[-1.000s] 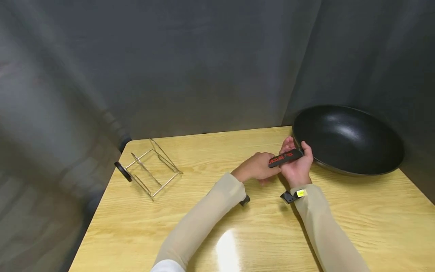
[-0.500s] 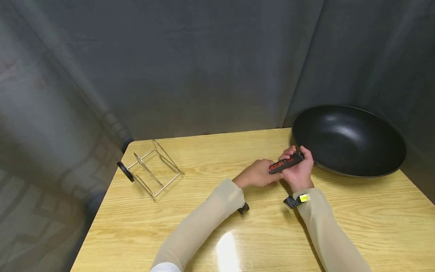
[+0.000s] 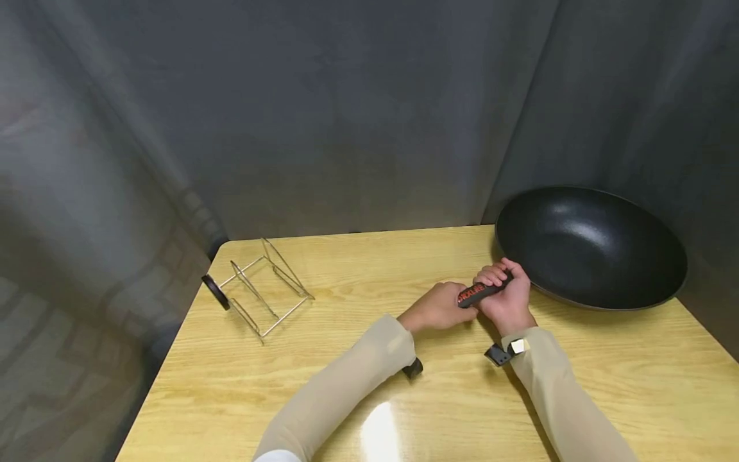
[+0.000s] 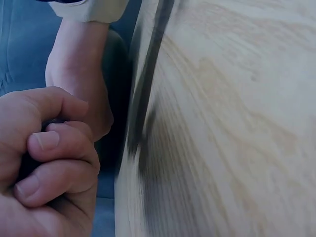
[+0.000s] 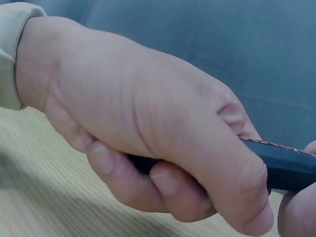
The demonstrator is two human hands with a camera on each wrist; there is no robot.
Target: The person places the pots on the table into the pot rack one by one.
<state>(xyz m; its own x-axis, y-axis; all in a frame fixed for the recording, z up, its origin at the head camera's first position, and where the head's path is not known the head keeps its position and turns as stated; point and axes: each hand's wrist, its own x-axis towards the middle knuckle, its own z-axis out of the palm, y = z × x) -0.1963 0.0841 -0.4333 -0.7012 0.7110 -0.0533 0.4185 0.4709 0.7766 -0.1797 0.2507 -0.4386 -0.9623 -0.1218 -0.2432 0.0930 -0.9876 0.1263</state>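
A large black wok (image 3: 589,250) stands at the right of the table, its hollow side up and its long black handle (image 3: 482,293) with red lettering pointing left toward the hands. My left hand (image 3: 441,306) grips the handle's outer end. Closer to the wok, my right hand (image 3: 509,298) wraps its fingers round the same handle, palm up. The right wrist view has the left hand (image 5: 148,108) large, thumb along the handle (image 5: 286,163), with the right hand's fingers (image 5: 298,215) at the right edge. Curled left fingers (image 4: 59,158) fill the left wrist view's lower left.
A silver wire rack (image 3: 260,289) with a black round end piece (image 3: 215,292) lies on the table's left side. Dark grey curtains (image 3: 358,115) hang behind the light wooden table (image 3: 369,359). Small black devices (image 3: 499,354) are strapped to both wrists.
The right hand's fingers have curled round the handle from an open palm beneath it. Both hands and the handle appear slightly lower in the head view. The rack stays put.
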